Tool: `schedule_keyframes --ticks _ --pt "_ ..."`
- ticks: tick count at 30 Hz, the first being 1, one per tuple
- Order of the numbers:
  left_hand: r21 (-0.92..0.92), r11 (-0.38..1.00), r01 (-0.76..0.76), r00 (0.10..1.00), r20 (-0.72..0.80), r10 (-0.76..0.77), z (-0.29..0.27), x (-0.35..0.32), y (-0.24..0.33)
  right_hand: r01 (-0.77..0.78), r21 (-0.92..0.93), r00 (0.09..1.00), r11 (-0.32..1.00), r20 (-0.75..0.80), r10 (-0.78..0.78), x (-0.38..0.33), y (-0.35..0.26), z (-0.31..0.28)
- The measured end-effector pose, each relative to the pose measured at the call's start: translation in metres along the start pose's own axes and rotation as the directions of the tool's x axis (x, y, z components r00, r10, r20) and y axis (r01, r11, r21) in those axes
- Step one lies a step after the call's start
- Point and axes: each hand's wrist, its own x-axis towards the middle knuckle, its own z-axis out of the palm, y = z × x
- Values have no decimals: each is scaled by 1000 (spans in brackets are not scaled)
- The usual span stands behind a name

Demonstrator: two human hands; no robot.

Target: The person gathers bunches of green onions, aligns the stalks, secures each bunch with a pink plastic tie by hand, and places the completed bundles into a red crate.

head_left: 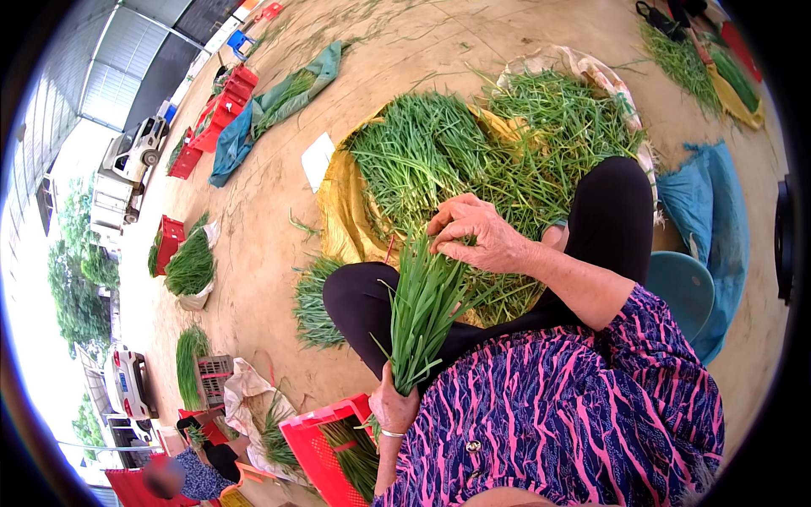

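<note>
A bunch of chives (416,308), long, green and flat-leaved, stands upright in front of my body. Wrapped round its lower part is my left hand (394,407), with a bracelet at the wrist. My right hand (480,233) is at the bunch's upper end, thumb and fingers pinched on the chives there; exactly which strands they hold is hidden. Beyond my bent knees, a large heap of chives (422,144) lies on a yellow sack (338,228), with looser, tangled strands on its right side. Another small pile of chives (317,304) rests beside my left knee.
A red crate (308,435) with bundled greens is close by my left arm. At my right are a teal basin (680,291) and a blue sack (718,220). Another person (207,473) sits at the lower left. Red crates (224,106) stand farther off.
</note>
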Motion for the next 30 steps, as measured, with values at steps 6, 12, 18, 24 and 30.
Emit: schedule_keyframes --ticks 6,12,18,24,30 --pt "2 1000 6 1000 10 -6 -1 -1 -1 -373 642 914 670 130 384 -1 -17 13" --pt "7 1000 3 1000 6 -3 1 -1 -1 -373 908 836 190 239 494 0 -27 28" --pt "1 1000 -9 1000 1 9 1 -4 -3 -307 909 814 281 98 572 2 3 25" --pt "-11 1000 -13 1000 9 13 1 -3 -4 -497 763 830 413 280 482 6 6 13" --pt "-5 1000 4 1000 11 -4 -1 -4 2 -499 769 851 400 346 395 3 5 10"
